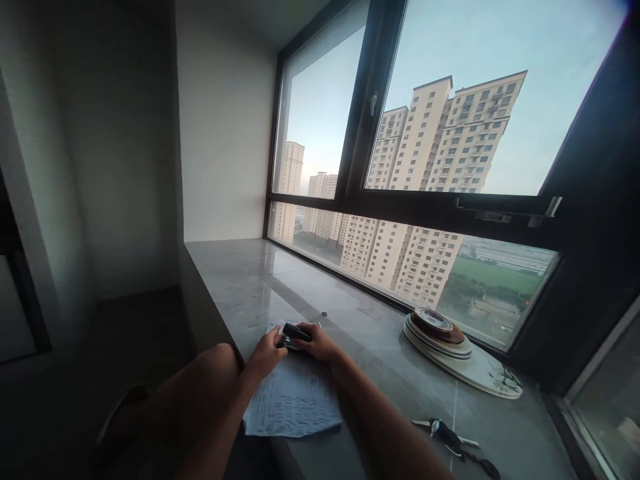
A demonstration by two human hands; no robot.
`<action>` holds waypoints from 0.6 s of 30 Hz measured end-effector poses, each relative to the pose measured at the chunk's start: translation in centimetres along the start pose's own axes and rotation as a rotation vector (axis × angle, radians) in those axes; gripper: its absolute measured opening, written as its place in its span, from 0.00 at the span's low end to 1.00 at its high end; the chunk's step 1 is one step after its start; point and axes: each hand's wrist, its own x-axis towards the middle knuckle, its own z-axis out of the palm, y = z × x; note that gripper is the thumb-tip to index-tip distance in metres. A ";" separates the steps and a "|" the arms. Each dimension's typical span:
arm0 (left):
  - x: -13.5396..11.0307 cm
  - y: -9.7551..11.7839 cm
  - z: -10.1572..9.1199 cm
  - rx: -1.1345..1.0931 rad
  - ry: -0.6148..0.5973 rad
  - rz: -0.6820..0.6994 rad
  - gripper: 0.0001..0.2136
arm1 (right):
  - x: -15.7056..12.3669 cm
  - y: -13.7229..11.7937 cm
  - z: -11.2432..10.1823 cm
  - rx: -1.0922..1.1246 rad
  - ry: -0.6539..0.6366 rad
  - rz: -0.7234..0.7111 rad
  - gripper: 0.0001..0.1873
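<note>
A small black stapler (296, 333) is held between both hands, just above the far end of a printed sheet of paper (293, 400). My left hand (269, 351) closes on its left end, with fingertips pressed to the front. From the right, my right hand (319, 343) wraps round its back end. The paper looks creased, and its near edge is uneven and reaches past the sill's front edge. My hands and the stapler cover part of the paper's far end.
The grey stone windowsill (370, 360) runs beneath a dark-framed window. Stacked plates and round boards (437, 330) lie at the right by the glass. Nearer, a bunch of keys (447, 435) rests on the sill. A tiny dark piece (324, 313) lies beyond my hands.
</note>
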 end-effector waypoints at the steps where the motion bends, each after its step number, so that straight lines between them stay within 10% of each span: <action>1: 0.1 -0.4 -0.5 0.014 0.022 -0.021 0.29 | -0.1 0.2 -0.4 0.039 -0.038 0.028 0.15; 8: 0.3 -2.6 -3.5 0.224 0.233 0.047 0.19 | -4.9 3.2 -7.8 0.224 -0.229 0.188 0.32; 13: 0.5 -2.5 -3.7 0.183 0.245 0.046 0.14 | -5.3 7.0 -10.0 -0.085 0.382 0.230 0.34; 18: 0.8 -3.1 -3.1 0.130 0.305 0.055 0.14 | -1.7 8.7 -9.3 -0.337 0.322 0.255 0.23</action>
